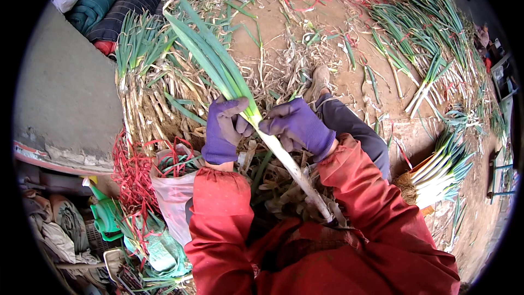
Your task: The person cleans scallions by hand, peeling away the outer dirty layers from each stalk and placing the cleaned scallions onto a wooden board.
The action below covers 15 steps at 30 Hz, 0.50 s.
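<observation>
Red sleeves [221, 207] lead to gloved hands [222, 131] [302, 127] gripping a green onion [281, 156] between them.

"How does the leek [252, 107] lie on your feed?"

"I have it between the left hand [222, 131] and the right hand [302, 129], running from front left back toward the body"

"And to the left?"

"I see a leek pile [131, 98], rolled cloths [106, 3] beyond it, a ribbon tangle [134, 177] on its near side, a plastic bag [177, 202] just right of the ribbons"

"My right?"

"A leek bundle [439, 172] nearby, a long leek row [428, 35] farther ahead on the ground [344, 24]"
</observation>
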Motion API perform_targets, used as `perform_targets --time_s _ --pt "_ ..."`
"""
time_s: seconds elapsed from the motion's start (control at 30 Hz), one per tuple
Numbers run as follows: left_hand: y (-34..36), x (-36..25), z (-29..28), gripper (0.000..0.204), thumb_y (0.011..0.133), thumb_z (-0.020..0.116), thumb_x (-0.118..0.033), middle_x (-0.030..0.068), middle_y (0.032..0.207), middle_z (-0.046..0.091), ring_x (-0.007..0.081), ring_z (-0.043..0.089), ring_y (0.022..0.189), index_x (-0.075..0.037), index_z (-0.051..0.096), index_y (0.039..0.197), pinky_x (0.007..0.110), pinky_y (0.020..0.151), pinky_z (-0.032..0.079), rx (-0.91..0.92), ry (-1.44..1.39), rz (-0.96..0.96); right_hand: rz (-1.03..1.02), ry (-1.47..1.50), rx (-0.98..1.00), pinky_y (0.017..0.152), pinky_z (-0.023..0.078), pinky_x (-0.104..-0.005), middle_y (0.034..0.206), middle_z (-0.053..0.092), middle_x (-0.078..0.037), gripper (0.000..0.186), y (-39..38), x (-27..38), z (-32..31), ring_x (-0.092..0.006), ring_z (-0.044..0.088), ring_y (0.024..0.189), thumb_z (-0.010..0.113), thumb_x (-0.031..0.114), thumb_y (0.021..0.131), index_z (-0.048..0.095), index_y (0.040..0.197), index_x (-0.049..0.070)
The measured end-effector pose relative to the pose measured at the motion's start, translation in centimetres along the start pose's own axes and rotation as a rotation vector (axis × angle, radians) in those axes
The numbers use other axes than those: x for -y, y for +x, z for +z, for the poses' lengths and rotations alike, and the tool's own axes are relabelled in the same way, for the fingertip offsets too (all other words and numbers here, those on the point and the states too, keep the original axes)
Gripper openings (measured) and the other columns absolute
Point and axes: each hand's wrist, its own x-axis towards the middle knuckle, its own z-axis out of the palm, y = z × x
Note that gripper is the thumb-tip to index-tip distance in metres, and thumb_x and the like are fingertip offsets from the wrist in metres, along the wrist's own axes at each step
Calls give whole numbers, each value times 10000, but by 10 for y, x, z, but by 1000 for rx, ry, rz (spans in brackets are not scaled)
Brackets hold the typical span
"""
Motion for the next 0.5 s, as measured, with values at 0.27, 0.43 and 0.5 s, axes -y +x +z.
perform_targets --time_s 0.27,0.43,0.5 --pt "5 10 -9 203 769 651 -200 60 557 514 137 381 350 -32 557 832 272 331 273 78 -61 10 -379 -423 6 505 467 -288 667 588 -92 69 13 -46 -25 -192 579 527 593 78 742 602 711 17" --pt "-5 -4 -12 197 792 643 -211 46 535 500 137 381 353 -35 566 834 273 328 271 23 -53 108 -342 -952 -31 441 430 -340 533 529 -76 105 -54 -66 -34 -232 509 431 623 153 698 590 634 76" --pt "-3 -11 -27 181 813 625 -232 17 477 448 138 375 350 -59 572 800 277 329 270 15 -91 123 -472 -1400 12 445 446 -350 542 545 -97 93 -101 -102 -51 -254 531 443 628 154 695 608 635 87"
